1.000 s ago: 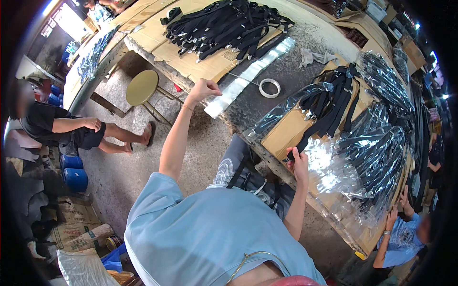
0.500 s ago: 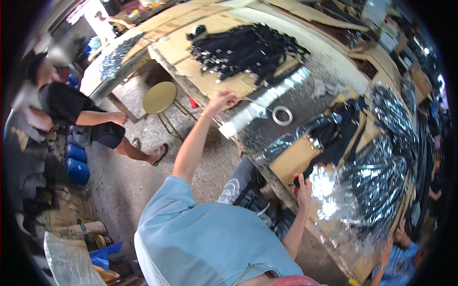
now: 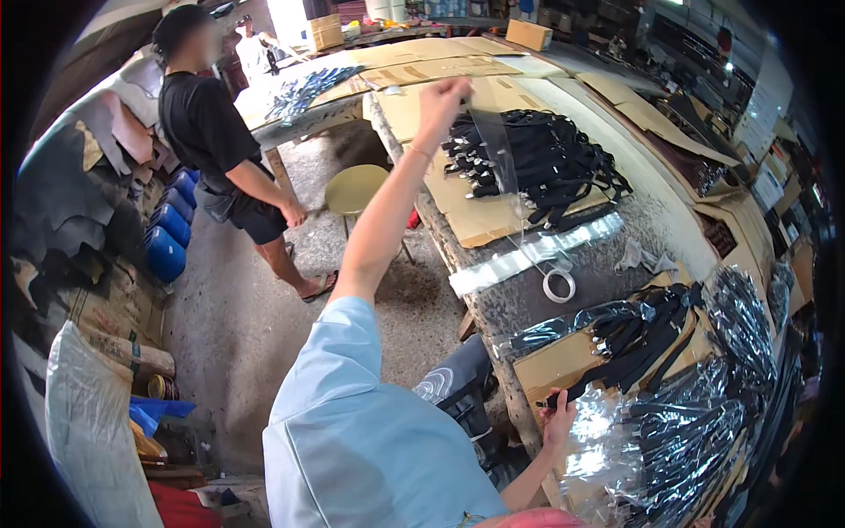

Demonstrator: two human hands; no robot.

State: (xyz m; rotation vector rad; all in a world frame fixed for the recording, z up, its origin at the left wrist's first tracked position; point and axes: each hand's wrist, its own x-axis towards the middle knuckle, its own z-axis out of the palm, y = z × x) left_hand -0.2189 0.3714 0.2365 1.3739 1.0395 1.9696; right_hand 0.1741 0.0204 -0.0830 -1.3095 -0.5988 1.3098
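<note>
Left hand (image 3: pixel 447 101): raised, pinching a long, clear plastic sleeve (image 3: pixel 495 150) that hangs before black fabric straps with silvery clips (image 3: pixel 563 163).
Right hand (image 3: pixel 558 421): closed on a flat black fabric strap (image 3: pixel 581 384) at the table (image 3: pixel 515 308) edge.
Filled packaging: glossy clear plastic sleeves (image 3: pixel 691 427) containing black straps, heaped beside the right hand.
Brown cardboard box (image 3: pixel 529 35): far back, contents hidden.

Toward the tabletop (image 3: pixel 518 306)'s left end, a strap heap (image 3: pixel 546 163) lies on a cardboard sheet (image 3: pixel 466 216). Right of it, a plastic strip (image 3: pixel 537 253) runs inward from the near edge; a tape roll (image 3: pixel 560 299) lies just to its right, a cloth (image 3: pixel 645 258) behind the roll. Farther right, a strap bundle (image 3: pixel 647 330) rests on cardboard (image 3: pixel 541 370), left of wrapped straps (image 3: pixel 695 431). Before the near edge, a stool (image 3: pixel 356 189) stands on the floor (image 3: pixel 246 378).
</note>
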